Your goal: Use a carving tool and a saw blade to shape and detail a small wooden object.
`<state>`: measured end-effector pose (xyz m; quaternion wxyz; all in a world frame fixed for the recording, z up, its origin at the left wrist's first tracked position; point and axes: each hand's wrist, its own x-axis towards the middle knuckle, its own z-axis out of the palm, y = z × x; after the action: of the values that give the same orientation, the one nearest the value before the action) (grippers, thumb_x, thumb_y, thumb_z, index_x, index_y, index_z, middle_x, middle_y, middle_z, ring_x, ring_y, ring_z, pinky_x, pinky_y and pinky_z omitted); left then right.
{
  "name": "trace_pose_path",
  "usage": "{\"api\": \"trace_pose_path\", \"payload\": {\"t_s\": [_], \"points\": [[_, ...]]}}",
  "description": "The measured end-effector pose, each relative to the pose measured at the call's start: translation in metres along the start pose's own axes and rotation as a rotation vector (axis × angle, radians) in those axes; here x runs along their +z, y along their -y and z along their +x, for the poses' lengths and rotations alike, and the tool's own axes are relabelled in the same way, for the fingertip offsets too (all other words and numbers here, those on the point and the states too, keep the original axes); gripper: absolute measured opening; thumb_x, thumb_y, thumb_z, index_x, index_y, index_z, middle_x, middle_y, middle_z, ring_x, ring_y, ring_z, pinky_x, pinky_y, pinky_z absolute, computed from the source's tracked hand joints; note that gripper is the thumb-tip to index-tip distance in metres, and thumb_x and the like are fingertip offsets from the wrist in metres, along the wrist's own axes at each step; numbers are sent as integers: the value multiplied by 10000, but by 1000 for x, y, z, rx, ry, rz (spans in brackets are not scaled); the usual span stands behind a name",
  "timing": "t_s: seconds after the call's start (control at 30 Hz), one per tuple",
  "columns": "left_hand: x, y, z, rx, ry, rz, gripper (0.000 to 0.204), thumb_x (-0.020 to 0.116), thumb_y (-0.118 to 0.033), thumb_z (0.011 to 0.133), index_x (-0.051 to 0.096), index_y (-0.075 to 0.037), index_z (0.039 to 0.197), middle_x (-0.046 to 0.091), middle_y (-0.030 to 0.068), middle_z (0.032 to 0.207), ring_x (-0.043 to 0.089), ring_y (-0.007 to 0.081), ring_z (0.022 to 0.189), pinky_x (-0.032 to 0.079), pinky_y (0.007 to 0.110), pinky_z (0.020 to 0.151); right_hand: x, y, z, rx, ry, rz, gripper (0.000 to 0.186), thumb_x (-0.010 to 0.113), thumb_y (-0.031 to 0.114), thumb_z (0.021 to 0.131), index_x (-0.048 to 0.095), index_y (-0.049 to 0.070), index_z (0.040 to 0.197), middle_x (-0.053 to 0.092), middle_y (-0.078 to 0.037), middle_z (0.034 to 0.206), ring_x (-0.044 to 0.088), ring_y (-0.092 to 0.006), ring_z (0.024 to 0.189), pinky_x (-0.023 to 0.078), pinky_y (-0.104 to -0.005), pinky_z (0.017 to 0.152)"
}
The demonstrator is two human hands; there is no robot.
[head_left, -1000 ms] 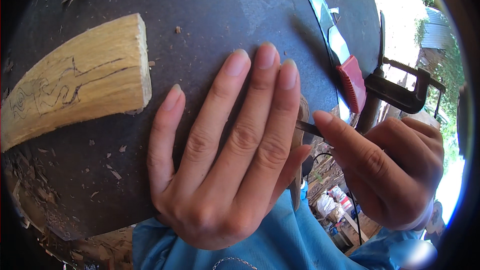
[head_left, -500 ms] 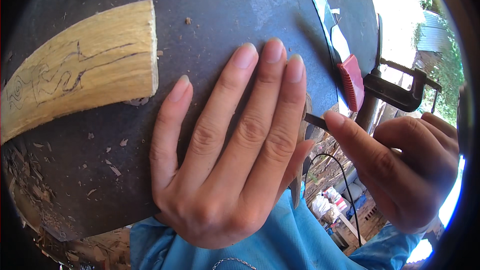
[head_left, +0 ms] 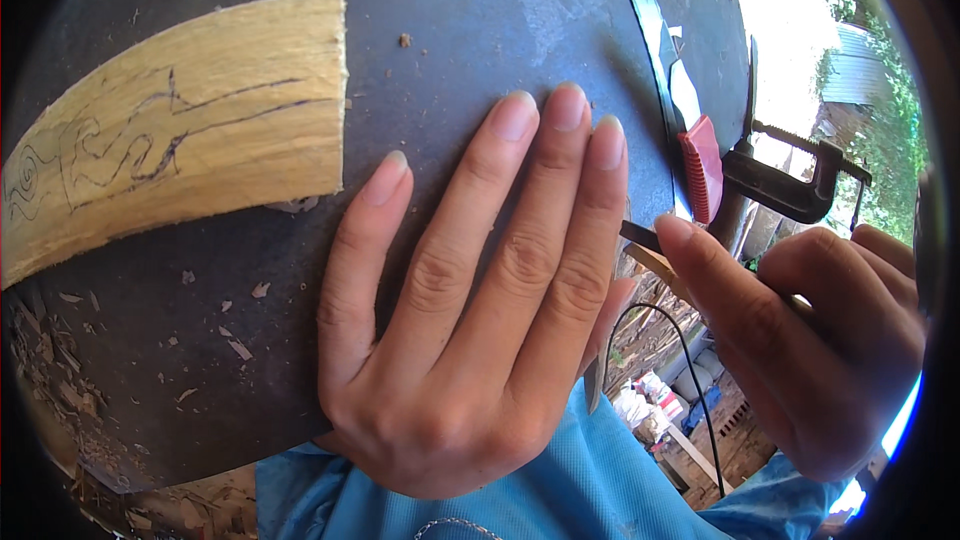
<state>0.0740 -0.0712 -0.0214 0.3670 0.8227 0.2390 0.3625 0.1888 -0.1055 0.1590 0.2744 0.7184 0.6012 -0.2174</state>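
My left hand (head_left: 480,310) lies palm down at the near edge of the dark worktop, fingers stretched out. Its thumb is mostly hidden on the right side, beside the thin edge of a piece (head_left: 594,385) that the palm covers; what that piece is I cannot make out. To the right, my right hand (head_left: 810,340) is closed round a narrow dark metal blade (head_left: 640,236), with one fingertip laid along it. The blade's tip reaches close to my left hand's fingers, and its handle is hidden in the grip. Below the blade shows a pale strip of wood (head_left: 658,268).
A curved block of pale wood (head_left: 220,120) with drawn dark lines lies at the left on the worktop (head_left: 450,30). Wood chips (head_left: 240,350) are scattered about. A black C-clamp (head_left: 785,180), a red ridged piece (head_left: 702,170) and a black cable (head_left: 690,340) are at the right.
The wood block and my left hand appear slightly further right in the picture. My right hand sits a little lower and further right, with the blade still in it.
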Motion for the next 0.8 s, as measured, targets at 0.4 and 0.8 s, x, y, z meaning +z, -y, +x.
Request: {"api": "trace_pose_path", "payload": {"t_s": [0.4, 0.8], "points": [[6, 49, -15, 281, -30, 243, 493, 510, -480, 1045, 757, -105, 1249, 756, 26, 1248, 671, 220, 1239, 379, 433, 1140, 18, 3, 14, -40, -9, 34, 486, 830, 152, 706, 777, 57, 1180, 424, 35, 617, 416, -44, 479, 300, -250, 418], [-39, 8, 18, 133, 415, 257, 388, 545, -374, 1036, 752, -129, 1255, 754, 22, 1251, 685, 212, 1213, 370, 423, 1144, -7, 25, 25, -30, -56, -34, 348, 802, 100, 674, 789, -2, 1006, 432, 42, 624, 391, -64, 481, 272, -289, 496]]}}
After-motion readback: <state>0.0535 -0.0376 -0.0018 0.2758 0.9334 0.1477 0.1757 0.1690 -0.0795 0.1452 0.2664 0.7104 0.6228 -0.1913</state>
